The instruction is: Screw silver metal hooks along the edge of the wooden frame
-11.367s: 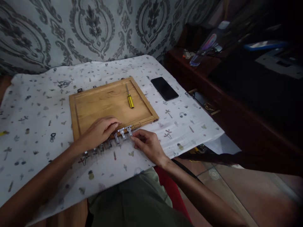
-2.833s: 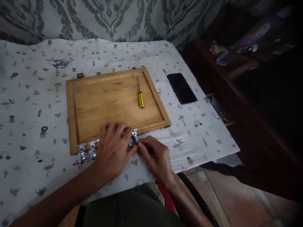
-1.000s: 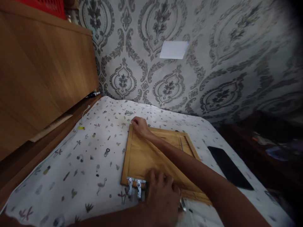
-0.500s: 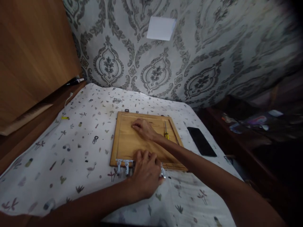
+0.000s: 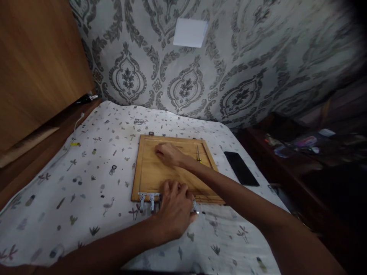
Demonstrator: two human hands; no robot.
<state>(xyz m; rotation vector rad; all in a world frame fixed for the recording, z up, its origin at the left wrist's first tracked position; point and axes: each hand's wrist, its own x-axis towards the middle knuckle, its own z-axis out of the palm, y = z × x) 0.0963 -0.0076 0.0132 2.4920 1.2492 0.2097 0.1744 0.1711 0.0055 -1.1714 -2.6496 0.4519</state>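
A wooden board (image 5: 149,173) lies flat on the patterned cloth. Along its near edge sits a row of metal hooks (image 5: 146,200). My left hand (image 5: 174,210) covers most of that row, its fingers curled over the hooks and the board's edge; one hook tip (image 5: 195,208) pokes out beside the thumb. My right hand (image 5: 169,154) rests on the board's far half, palm down with fingers stretched out and nothing in it. A yellow-handled screwdriver (image 5: 197,153) lies on the board just right of that hand.
A black phone (image 5: 241,173) lies on the cloth right of the board. A white printed cloth (image 5: 94,179) covers the table. A wooden cabinet (image 5: 37,65) stands at the left, patterned wallpaper behind, and a dark cluttered shelf (image 5: 301,149) at the right.
My right hand left the hooks, reached to the board's far left corner, then drew back to the board's far middle. My left hand has stayed on the hooks. The view has tilted upward.
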